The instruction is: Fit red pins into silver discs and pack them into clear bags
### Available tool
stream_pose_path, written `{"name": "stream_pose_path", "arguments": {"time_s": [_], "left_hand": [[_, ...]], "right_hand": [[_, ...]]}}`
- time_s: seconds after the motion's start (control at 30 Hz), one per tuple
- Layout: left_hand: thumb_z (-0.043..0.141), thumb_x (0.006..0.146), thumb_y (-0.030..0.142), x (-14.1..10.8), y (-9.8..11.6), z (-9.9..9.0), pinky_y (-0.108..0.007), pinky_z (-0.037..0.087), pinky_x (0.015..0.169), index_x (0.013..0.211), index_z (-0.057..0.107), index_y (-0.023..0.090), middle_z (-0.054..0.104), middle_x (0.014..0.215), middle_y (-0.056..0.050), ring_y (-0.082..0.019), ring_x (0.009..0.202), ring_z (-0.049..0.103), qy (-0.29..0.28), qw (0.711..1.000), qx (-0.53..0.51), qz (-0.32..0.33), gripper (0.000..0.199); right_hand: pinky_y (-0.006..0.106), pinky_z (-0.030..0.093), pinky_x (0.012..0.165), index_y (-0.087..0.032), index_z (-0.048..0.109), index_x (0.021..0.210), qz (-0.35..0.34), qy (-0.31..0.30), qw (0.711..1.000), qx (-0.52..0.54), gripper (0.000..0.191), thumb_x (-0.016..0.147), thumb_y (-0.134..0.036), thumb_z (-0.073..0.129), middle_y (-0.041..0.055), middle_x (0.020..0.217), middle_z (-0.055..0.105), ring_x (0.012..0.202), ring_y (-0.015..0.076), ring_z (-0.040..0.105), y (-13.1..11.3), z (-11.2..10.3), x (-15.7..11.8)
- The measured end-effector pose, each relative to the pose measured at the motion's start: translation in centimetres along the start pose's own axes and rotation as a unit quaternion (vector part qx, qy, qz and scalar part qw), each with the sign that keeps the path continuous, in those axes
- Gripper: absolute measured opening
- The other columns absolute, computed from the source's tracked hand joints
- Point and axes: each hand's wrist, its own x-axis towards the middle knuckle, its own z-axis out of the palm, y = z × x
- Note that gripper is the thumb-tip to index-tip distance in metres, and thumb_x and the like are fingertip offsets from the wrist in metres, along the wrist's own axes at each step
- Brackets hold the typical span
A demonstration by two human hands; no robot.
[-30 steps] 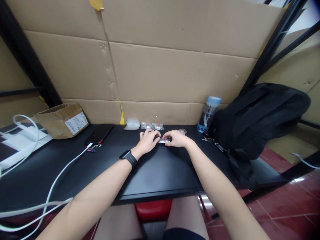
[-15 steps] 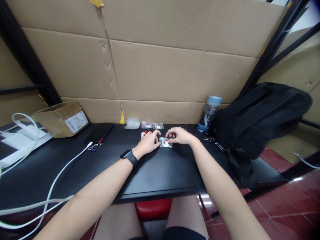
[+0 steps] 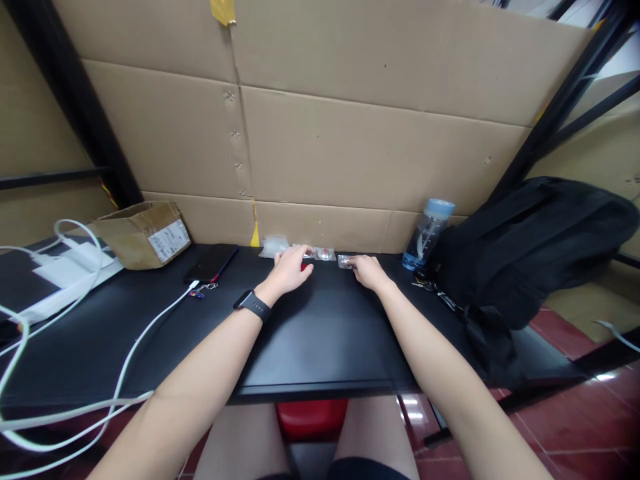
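Note:
At the back of the black desk, my right hand (image 3: 370, 272) has its fingertips closed on the edge of a small clear plastic packet (image 3: 344, 261), which lies at the right end of a row. My left hand (image 3: 290, 270) hovers over the row's left part, fingers apart and bent, holding nothing I can see. A small red thing (image 3: 303, 267) shows under its fingers, its kind unclear. Between the hands lies another clear packet (image 3: 326, 254) with a round silvery item in it. A further packet (image 3: 311, 252) is partly hidden behind my left fingers. A whitish translucent bag (image 3: 275, 246) sits left of them.
An open cardboard box (image 3: 150, 233), a dark phone (image 3: 210, 262) on a white cable (image 3: 150, 327) and white chargers (image 3: 67, 267) occupy the left. At right stand a water bottle (image 3: 427, 233) and a black backpack (image 3: 540, 247). Cardboard (image 3: 325, 153) walls the back.
The packet that lay between both hands has moved back and right with my right hand, joining the row. My left hand has let go and shifted left. The view has tilted slightly.

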Motion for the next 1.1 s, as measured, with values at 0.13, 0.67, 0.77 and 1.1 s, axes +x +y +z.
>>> {"name": "stream_pose_path", "arguments": {"time_s": [0.13, 0.67, 0.77, 1.1], "left_hand": [[0.057, 0.09, 0.028, 0.2, -2.1, -1.5, -0.044, 0.037, 0.098, 0.115, 0.063, 0.027, 0.07, 0.125, -0.005, -0.029, 0.12, 0.06, 0.017, 0.999, 0.008, -0.036, 0.026], [0.075, 0.082, 0.037, 0.2, -3.7, -0.6, -0.044, 0.039, 0.095, 0.083, 0.078, 0.027, 0.071, 0.101, -0.007, -0.031, 0.108, 0.059, -0.095, 0.992, 0.078, 0.03, 0.01], [0.071, 0.085, 0.036, 0.0, -2.7, -0.3, -0.044, 0.038, 0.095, 0.081, 0.076, 0.025, 0.072, 0.101, -0.008, -0.031, 0.108, 0.057, -0.096, 0.991, 0.092, 0.03, 0.013], [0.067, 0.089, 0.027, -0.3, -1.9, -0.8, -0.042, 0.037, 0.093, 0.089, 0.076, 0.024, 0.07, 0.105, -0.009, -0.031, 0.11, 0.056, -0.096, 0.988, 0.114, 0.049, 0.009]], "right_hand": [[0.05, 0.036, 0.109, -0.023, 0.066, 0.134, 0.033, -0.015, 0.999, -0.013, 0.048, 0.091, -0.01, 0.048, 0.015, 0.153, 0.053, 0.132, 0.0327, 0.056, -0.2, 1.6, 1.8], [0.037, 0.048, 0.094, -0.019, 0.071, 0.122, 0.14, 0.042, 0.987, 0.066, 0.042, 0.081, -0.029, 0.073, 0.0143, 0.122, 0.07, 0.113, 0.0289, 0.065, 7.0, 0.4, -0.9], [0.032, 0.051, 0.088, -0.017, 0.073, 0.114, 0.141, 0.061, 0.981, 0.122, 0.035, 0.08, -0.028, 0.075, 0.0118, 0.109, 0.075, 0.098, 0.0237, 0.07, 7.5, 0.7, -0.7], [0.032, 0.053, 0.087, -0.02, 0.074, 0.111, 0.146, 0.074, 0.968, 0.188, 0.038, 0.074, -0.027, 0.081, 0.0083, 0.105, 0.078, 0.094, 0.0213, 0.072, 8.7, 1.5, -0.8]]}}
